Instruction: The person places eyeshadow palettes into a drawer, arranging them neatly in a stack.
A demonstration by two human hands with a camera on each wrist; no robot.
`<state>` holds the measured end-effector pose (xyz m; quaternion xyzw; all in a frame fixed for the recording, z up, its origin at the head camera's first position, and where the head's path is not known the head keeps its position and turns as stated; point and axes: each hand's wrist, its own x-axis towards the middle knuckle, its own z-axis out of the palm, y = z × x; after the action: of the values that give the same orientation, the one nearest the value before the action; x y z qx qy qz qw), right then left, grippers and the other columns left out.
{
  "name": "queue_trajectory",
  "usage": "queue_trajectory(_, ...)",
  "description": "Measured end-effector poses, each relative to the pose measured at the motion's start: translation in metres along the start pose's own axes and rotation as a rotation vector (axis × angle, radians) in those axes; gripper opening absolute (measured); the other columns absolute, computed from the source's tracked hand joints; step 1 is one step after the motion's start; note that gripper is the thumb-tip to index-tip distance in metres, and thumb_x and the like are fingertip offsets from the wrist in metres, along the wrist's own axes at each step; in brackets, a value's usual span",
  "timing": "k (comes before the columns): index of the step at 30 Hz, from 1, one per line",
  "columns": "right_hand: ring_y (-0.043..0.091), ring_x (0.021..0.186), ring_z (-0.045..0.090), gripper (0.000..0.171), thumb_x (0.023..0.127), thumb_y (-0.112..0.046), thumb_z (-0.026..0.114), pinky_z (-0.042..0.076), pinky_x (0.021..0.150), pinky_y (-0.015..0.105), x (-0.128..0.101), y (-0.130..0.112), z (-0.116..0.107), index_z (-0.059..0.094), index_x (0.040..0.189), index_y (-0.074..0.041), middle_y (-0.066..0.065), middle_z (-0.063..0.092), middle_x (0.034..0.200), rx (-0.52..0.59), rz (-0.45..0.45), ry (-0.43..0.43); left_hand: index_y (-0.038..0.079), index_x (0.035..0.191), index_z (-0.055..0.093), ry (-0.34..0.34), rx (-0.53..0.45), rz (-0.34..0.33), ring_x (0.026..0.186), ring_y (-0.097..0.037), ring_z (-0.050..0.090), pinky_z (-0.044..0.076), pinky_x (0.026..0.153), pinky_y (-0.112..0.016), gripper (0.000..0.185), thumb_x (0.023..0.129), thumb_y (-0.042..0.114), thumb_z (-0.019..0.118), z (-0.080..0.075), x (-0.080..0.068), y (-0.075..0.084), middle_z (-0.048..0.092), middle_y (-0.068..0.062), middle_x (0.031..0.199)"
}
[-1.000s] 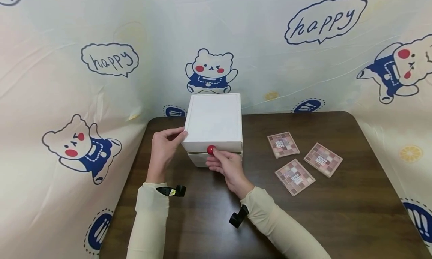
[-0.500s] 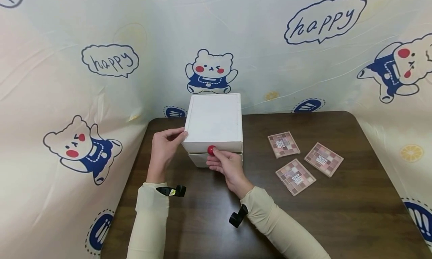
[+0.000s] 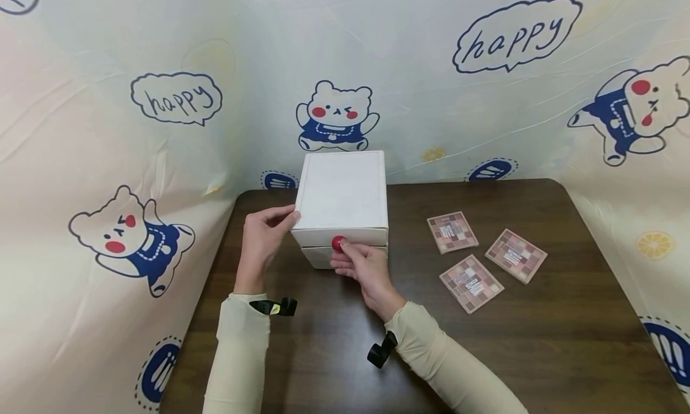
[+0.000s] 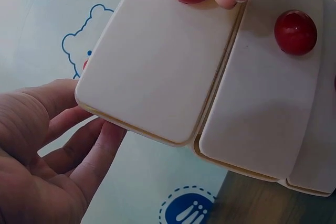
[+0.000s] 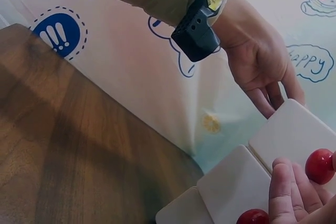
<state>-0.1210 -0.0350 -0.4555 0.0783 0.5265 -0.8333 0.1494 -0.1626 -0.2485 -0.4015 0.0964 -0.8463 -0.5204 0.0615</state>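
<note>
Head view: left hand steadying white drawer box with straight fingers, right hand pinching top red knob on dark table.

three square eyeshadow palettes lie flat on the dark wooden table, right of centre: one palette nearest the wall, another palette further right, a third palette closest to the near edge. they sit near each other without touching. a pale curtain hangs behind and beside the table, printed with cartoon bears, blue "happy" speech bubbles and round blue badges.
</note>
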Motion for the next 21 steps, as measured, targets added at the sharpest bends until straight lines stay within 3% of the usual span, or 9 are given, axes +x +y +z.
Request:
queue_trajectory(9,0.022,0.078,0.074,0.034,0.099,-0.021,0.067,0.060,0.073,0.034,-0.007,0.002,-0.002,0.069,0.114,0.010,0.025,0.073,0.097,-0.010,0.009,0.007,0.017,0.118,0.077,0.010,0.013,0.019,0.097,-0.023,0.062,0.055,0.079,-0.029,0.036,0.088,0.036,0.079,0.002,0.001,0.000,0.072,-0.004,0.115)
queue_trajectory(21,0.026,0.080,0.074,0.037,0.097,-0.023,0.070,0.059,0.076,0.037,-0.019,0.008,-0.005,0.069,0.114,0.010,0.029,0.071,0.100,-0.016,-0.009,-0.021,0.016,0.119,0.076,-0.001,0.021,0.035,0.096,-0.023,0.062,0.055,0.078,-0.029,0.037,0.088,0.038,0.079,0.000,0.000,-0.003,0.072,-0.004,0.115)
